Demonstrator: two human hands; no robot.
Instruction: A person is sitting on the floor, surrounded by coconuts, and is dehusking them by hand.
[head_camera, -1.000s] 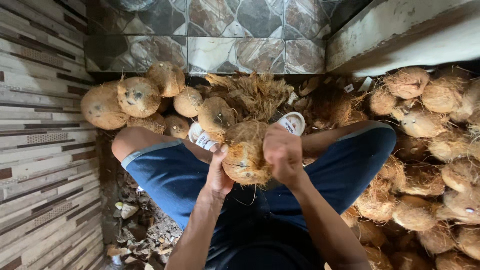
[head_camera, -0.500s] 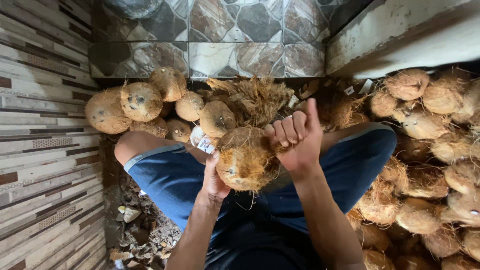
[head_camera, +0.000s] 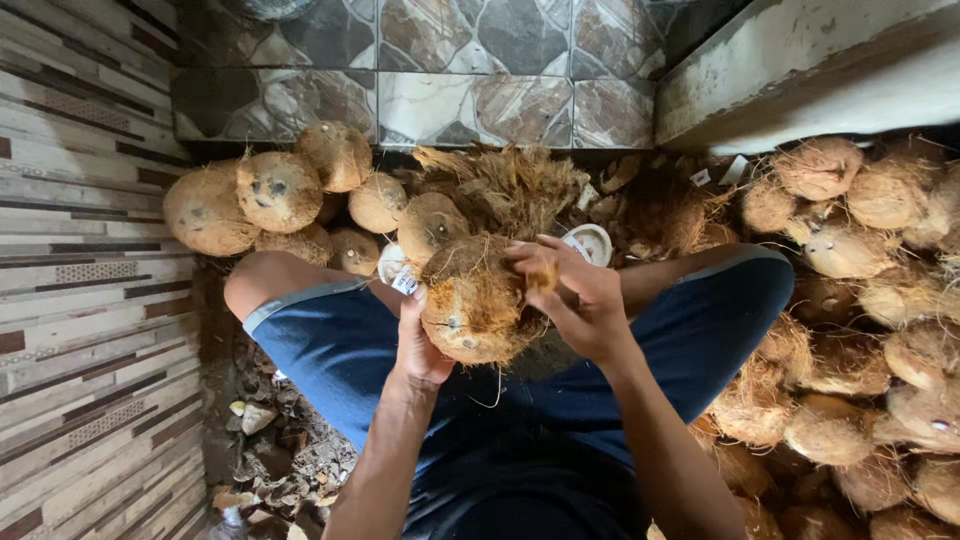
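The person sits low on the floor with knees spread, and holds a partly husked coconut (head_camera: 478, 300) up over the lap, between the two thighs of the blue shorts (head_camera: 330, 345). The left hand (head_camera: 418, 345) cups the nut from below and from its left side, palm against the shell, fingers mostly hidden behind it, closed about it as far as can be seen. The right hand (head_camera: 580, 300) lies over the upper right of the nut, its fingers (head_camera: 535, 262) curled in and pinching at a tuft of fibre near the top; it is closed on the husk rather than on the whole nut. So the coconut sits between the two hands, borne by the left and worked by the right. I judge it a heavy, hard thing for its size, stiff and not likely to break in the hand, with a rough, hairy surface that gives good purchase and will hardly slip; the loose fibres, though, look as if they would tear away if used as the only hold, so the sound grip is a palm under the round body. Against the tiled wall (head_camera: 450, 60) at the far edge of the floor lies a row of cleaner husked coconuts (head_camera: 275, 190), beside a heap of torn husk fibre (head_camera: 510, 185). Along the right side is a large pile of shaggy coconuts (head_camera: 870, 290). Broken bits of shell and debris (head_camera: 290, 450) lie by the striped wall (head_camera: 80, 300) at the left.
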